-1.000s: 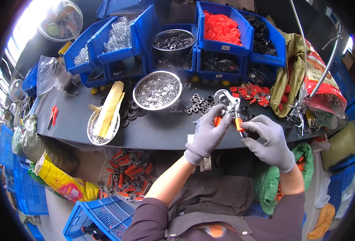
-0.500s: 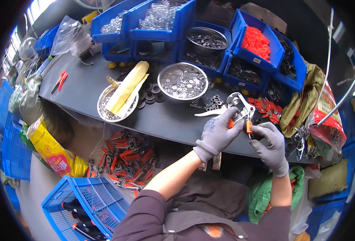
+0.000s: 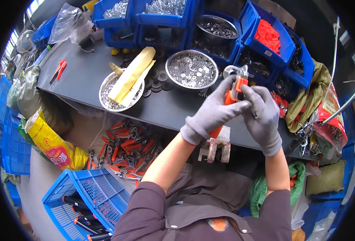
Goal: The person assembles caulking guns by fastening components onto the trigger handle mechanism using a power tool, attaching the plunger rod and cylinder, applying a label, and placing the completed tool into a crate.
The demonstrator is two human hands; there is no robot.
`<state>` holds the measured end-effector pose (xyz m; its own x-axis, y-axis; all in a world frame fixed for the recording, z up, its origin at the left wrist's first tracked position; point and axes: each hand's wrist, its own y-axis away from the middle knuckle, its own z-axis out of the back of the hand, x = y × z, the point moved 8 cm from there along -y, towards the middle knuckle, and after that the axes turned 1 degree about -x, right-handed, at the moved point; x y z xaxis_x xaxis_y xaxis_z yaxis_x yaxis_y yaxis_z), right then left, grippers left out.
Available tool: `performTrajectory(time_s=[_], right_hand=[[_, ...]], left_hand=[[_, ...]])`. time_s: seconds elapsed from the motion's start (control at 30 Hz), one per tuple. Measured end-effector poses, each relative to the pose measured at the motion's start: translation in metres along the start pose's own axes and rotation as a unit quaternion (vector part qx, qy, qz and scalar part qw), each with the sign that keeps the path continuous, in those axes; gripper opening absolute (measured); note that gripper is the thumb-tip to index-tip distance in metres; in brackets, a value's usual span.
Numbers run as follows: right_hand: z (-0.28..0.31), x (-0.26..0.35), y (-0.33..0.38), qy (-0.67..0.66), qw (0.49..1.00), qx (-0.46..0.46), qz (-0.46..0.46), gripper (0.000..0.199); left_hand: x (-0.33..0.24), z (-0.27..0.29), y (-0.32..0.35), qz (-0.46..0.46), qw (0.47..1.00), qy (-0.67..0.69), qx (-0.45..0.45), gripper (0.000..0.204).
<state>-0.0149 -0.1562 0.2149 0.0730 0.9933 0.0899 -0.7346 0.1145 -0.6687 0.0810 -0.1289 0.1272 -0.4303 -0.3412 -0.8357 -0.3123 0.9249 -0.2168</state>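
Note:
A hand tool [image 3: 230, 97] with orange handles and a curved silver head is gripped in my gloved left hand [image 3: 214, 107], its head pointing away from me over the bench. One orange handle end shows below the left palm. My gloved right hand [image 3: 264, 117] is closed at the tool's right side, thumb and fingertips on a small orange piece [image 3: 241, 83] against the silver head. The fingers partly hide where the piece meets the tool. Just beyond the left hand stands a steel bowl [image 3: 168, 68] of small washers.
Blue bins [image 3: 261, 47] of metal and red parts line the back. A second bowl [image 3: 101, 96] carries a yellow paper packet [image 3: 132, 76]. Red-handled pliers [image 3: 58, 71] lie at left. A clamp-like fixture [image 3: 218, 149] juts from the bench edge; a blue crate [image 3: 101, 186] sits below.
Both hands have brought the tool nearer to my body and turned it, its head now pointing away. The right hand has closed in beside the left. The whole view has shifted slightly.

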Motion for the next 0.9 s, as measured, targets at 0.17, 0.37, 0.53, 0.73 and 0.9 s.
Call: performTrajectory(time_s=[0.17, 0.37, 0.53, 0.73, 0.9], right_hand=[[-0.02, -0.011, -0.002, -0.083, 0.996, 0.027, 0.025, 0.047], [-0.123, -0.095, 0.085, 0.123, 0.931, 0.343, 0.027, 0.023], [-0.147, -0.113, 0.076, 0.104, 0.906, 0.41, -0.018, 0.019], [-0.151, -0.13, 0.075, 0.092, 0.892, 0.44, -0.045, 0.015], [-0.135, -0.15, 0.084, 0.093, 0.896, 0.416, -0.121, 0.017]], left_hand=[[0.003, 0.022, 0.014, 0.007, 0.995, 0.095, -0.008, 0.071], [0.004, 0.033, 0.03, 0.018, 0.995, 0.097, -0.006, 0.065], [0.021, 0.031, 0.046, 0.066, 0.971, 0.227, 0.04, 0.053], [0.026, 0.033, 0.058, 0.076, 0.958, 0.274, 0.029, 0.045], [0.03, 0.022, 0.056, 0.045, 0.954, 0.293, 0.041, 0.047]])
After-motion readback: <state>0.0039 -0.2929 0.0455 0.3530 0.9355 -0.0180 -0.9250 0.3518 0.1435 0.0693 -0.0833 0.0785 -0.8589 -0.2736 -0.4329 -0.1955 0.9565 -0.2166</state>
